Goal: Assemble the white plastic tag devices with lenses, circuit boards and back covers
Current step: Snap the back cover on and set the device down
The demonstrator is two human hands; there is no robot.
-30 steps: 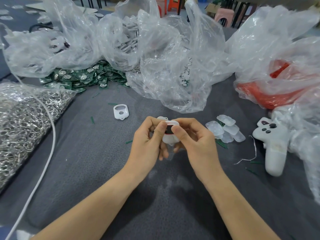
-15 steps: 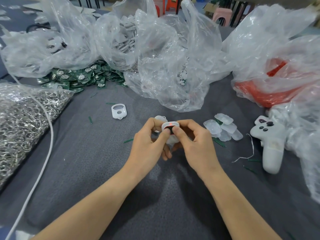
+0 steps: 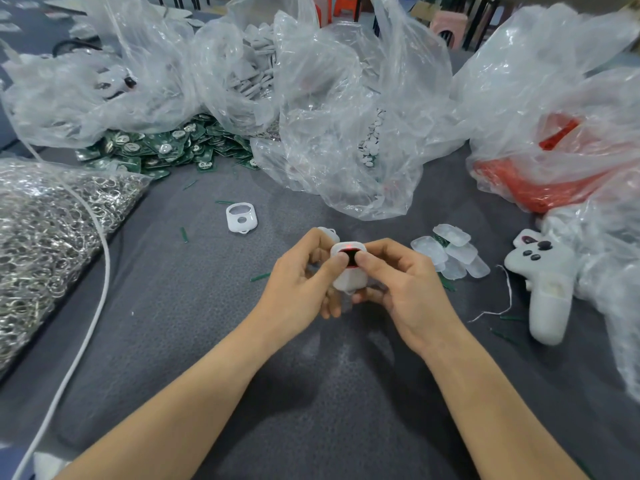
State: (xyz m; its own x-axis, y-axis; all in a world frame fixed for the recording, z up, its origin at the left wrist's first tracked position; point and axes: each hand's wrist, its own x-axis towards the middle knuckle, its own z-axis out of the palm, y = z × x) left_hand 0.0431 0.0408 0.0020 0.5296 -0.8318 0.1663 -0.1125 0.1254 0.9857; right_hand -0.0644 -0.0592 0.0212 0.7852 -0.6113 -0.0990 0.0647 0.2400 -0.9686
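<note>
Barely shifted since half a second back: thumbs a touch closer together on the tag's face, hands otherwise at the same spot.

Grey worktop (image 3: pixel 173 341) under everything. Along the far edge, crumpled clear bags (image 3: pixel 346 116) of white parts; at left, bag of metal rings (image 3: pixel 41 237). Between those, heap of green circuit boards (image 3: pixel 162 150), loose on the cloth. At right, small pile of clear lenses (image 3: pixel 446 251), near the right hand but apart from it. Left of centre, spare white shell (image 3: pixel 241 217), lying flat, untouched.

Left hand (image 3: pixel 298 282) and right hand (image 3: pixel 405 289) raised at centre, both grips clasped round one white tag (image 3: pixel 346 271): fingers curled behind, thumb tips side by side on its dark window. Red glow at the tag's top edge.

Step, as judged: seating the lens in the front shell, probably with a board already inside; cannot tell for certain. Back hidden by fingers, cover on or off unknown.

Next, likely: check the fit all round, then turn over for the back cover. Calls for even pressure from both thumbs, no skew.
</note>
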